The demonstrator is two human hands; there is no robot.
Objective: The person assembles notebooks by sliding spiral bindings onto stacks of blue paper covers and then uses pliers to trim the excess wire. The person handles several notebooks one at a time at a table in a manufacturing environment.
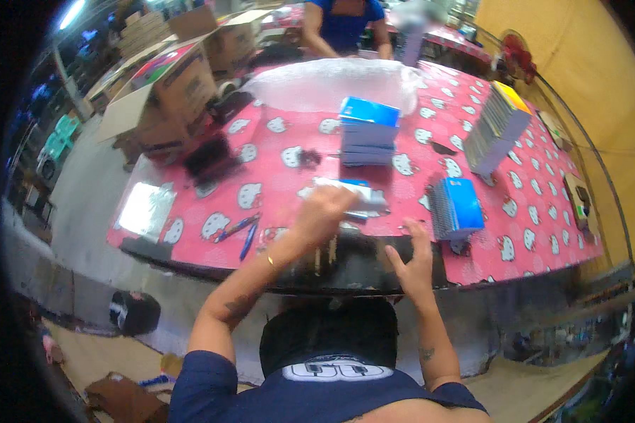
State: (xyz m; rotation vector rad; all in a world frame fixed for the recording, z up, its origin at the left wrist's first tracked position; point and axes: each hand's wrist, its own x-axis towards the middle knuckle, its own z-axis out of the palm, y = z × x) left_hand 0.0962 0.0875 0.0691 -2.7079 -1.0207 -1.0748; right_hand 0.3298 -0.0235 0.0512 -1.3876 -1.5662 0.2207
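Note:
My left hand (326, 211) reaches to the middle of the table with its fingers curled closed. It is at a pale grey-white flat item (365, 200), blurred, with a bit of blue showing behind it; what the fingers hold is hidden. My right hand (414, 259) is open, thumb and fingers apart, above the table's near edge. Just right of it stands a short stack of blue-covered booklets (461, 206). Beyond my left hand rises a taller stack of blue-covered booklets (369, 132).
A tall leaning stack of booklets (497, 128) with a yellow top stands at right. Pens (248, 241) and a shiny silver sheet (147, 211) lie at left. Open cardboard boxes (180, 95) stand far left. Clear plastic wrap (331, 83) lies before a person in blue (346, 25).

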